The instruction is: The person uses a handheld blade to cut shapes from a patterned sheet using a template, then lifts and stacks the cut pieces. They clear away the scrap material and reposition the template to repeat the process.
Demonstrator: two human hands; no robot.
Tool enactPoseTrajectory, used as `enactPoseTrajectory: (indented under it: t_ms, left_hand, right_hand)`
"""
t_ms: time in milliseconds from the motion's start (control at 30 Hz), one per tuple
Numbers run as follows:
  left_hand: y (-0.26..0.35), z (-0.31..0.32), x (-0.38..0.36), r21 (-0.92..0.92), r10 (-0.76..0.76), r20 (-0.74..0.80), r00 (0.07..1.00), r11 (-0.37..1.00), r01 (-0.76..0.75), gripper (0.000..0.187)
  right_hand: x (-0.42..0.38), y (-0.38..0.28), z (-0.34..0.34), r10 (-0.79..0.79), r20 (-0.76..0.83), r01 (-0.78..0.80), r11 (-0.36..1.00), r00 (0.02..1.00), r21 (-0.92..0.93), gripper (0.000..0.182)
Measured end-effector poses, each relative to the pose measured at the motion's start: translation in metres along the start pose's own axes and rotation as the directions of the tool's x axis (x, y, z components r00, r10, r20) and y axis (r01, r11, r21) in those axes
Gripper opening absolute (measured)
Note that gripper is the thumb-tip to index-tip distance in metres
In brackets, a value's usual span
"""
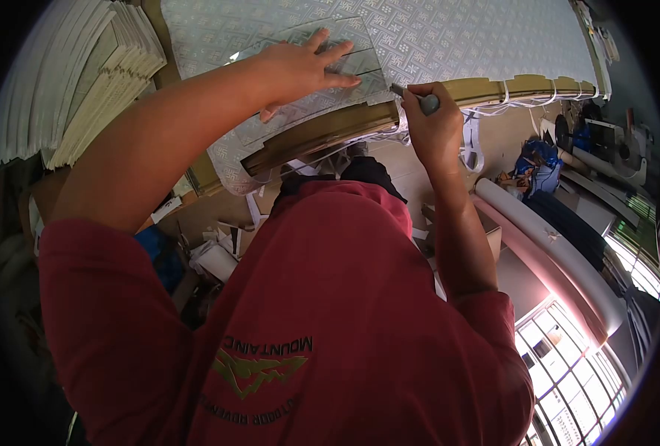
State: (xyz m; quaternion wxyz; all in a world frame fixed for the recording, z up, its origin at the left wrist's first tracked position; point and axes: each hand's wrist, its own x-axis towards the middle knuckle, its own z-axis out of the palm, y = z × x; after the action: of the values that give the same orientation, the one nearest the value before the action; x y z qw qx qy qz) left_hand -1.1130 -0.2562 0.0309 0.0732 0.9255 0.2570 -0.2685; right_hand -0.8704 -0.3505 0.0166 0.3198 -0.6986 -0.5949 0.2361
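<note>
My left hand (300, 68) lies with spread fingers on a clear glass-like sheet (363, 52) with dark lines across it. That sheet rests on a table covered with patterned whitish cloth (456, 37). My right hand (432, 123) is closed around a grey pen-like tool (428, 104), whose tip is beside the sheet's right corner at the table's near edge. The tip seems close to the sheet, but contact cannot be made out.
Tall stacks of paper or thin boards (114, 82) stand at the left. A brown wooden rail (330, 126) runs along the table's near edge. Long rolls (553, 253) lean at the right, near a barred window (568, 364). Scraps (215, 256) lie below.
</note>
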Motion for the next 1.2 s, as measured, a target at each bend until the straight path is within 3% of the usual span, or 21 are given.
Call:
enactPoseTrajectory:
  t_ms: [167,267,367,467,567,767,833,967,1033,1133,1200]
  left_hand:
    - [0.002,-0.001,0.001,-0.015,-0.008,0.008,1.0,1.0,0.009,0.153]
    - [0.001,-0.001,-0.001,-0.009,-0.008,-0.003,1.0,1.0,0.008,0.153]
    - [0.003,-0.001,-0.002,-0.099,-0.019,-0.027,0.999,0.995,0.016,0.148]
    - [0.004,-0.006,-0.002,-0.021,-0.022,0.014,1.0,1.0,0.022,0.149]
    - [0.001,-0.004,-0.002,-0.042,-0.022,0.046,0.999,0.999,0.023,0.148]
    - [0.001,-0.001,0.0,-0.065,-0.014,-0.002,1.0,0.998,0.014,0.146]
    - [0.001,0.007,0.001,-0.042,-0.013,-0.066,0.998,0.999,0.01,0.128]
    - [0.001,0.028,0.006,-0.074,-0.044,-0.228,0.973,0.997,0.028,0.133]
    - [0.002,0.005,-0.003,-0.115,-0.018,-0.084,0.996,0.993,0.009,0.134]
    - [0.001,0.001,-0.003,-0.106,-0.018,-0.061,0.998,0.994,0.012,0.136]
    - [0.001,0.004,-0.003,-0.104,-0.021,-0.068,0.997,0.995,0.014,0.139]
  right_hand:
    - [0.008,0.0,-0.004,-0.014,0.085,0.016,1.0,0.996,-0.022,0.013]
    - [0.011,0.0,0.0,-0.007,0.036,0.005,0.999,0.999,0.043,0.013]
    - [0.01,-0.006,0.0,0.001,0.04,-0.001,1.0,0.999,-0.012,0.015]
    - [-0.004,-0.004,0.002,0.001,0.006,-0.001,1.0,1.0,-0.007,0.015]
    - [-0.018,0.025,0.024,0.001,-0.136,0.026,0.981,0.991,0.193,0.014]
    - [0.076,-0.005,0.064,-0.044,-0.12,0.061,0.987,0.992,0.147,0.018]
    - [0.087,-0.011,0.068,-0.067,-0.107,0.08,0.99,0.992,0.118,0.018]
    - [0.089,0.009,0.085,-0.095,-0.139,0.123,0.97,0.986,0.212,0.015]
    - [0.091,0.015,0.089,-0.077,-0.141,0.111,0.962,0.987,0.251,0.015]
    - [0.095,0.02,0.089,-0.137,-0.154,0.174,0.949,0.979,0.262,0.012]
    - [0.099,0.025,0.087,-0.07,-0.056,0.085,0.934,0.996,0.348,0.012]
